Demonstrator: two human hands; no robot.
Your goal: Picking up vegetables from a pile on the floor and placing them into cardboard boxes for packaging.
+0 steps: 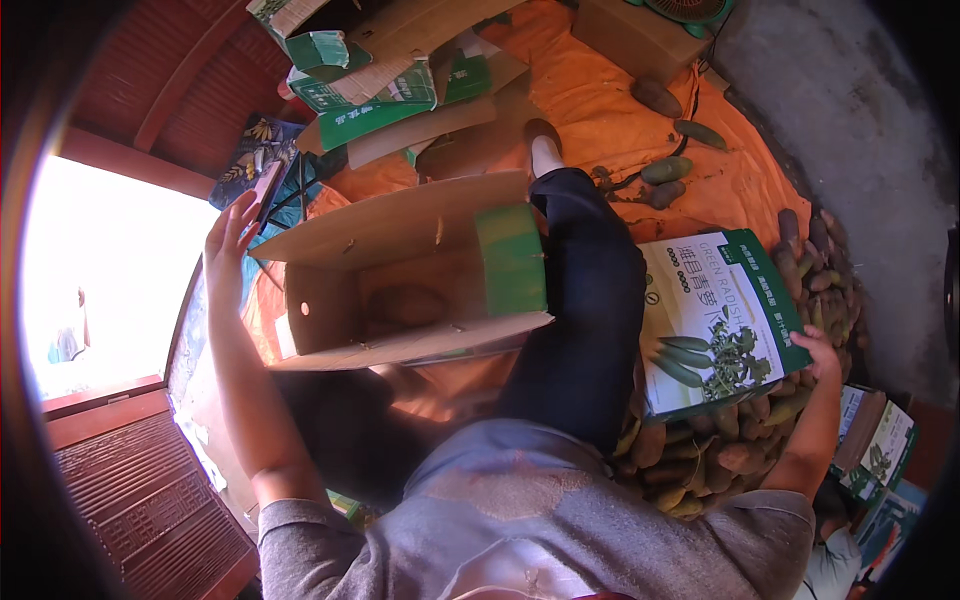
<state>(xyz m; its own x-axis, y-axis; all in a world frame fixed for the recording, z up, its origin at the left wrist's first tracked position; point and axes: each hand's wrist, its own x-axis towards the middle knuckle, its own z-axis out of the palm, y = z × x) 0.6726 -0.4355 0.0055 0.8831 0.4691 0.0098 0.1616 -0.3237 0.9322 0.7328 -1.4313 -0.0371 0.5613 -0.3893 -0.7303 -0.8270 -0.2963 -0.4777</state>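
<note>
An opened cardboard box (pixel 395 225) with a green patch on its right end stands before my legs, its flaps raised. Something dark and rounded lies inside it, too shadowed to name. My left hand (pixel 230 235) is at the far left corner of that box, fingers stretched out and apart, holding nothing I can see. On my right, a white and green printed radish carton (pixel 700 330) lies over a heap of radishes (pixel 715 460). My right hand (pixel 822 352) grips its right edge. That carton looks closed and flat-faced from here.
Several printed cartons (pixel 380 105) are stacked at the far left. Loose radishes (pixel 667 170) lie on an orange sheet (pixel 560 70). A plain brown box (pixel 635 40) and a green fan (pixel 692 8) stand at the back. Another person's sleeve (pixel 835 560) shows at lower right, near more cartons (pixel 875 440).
</note>
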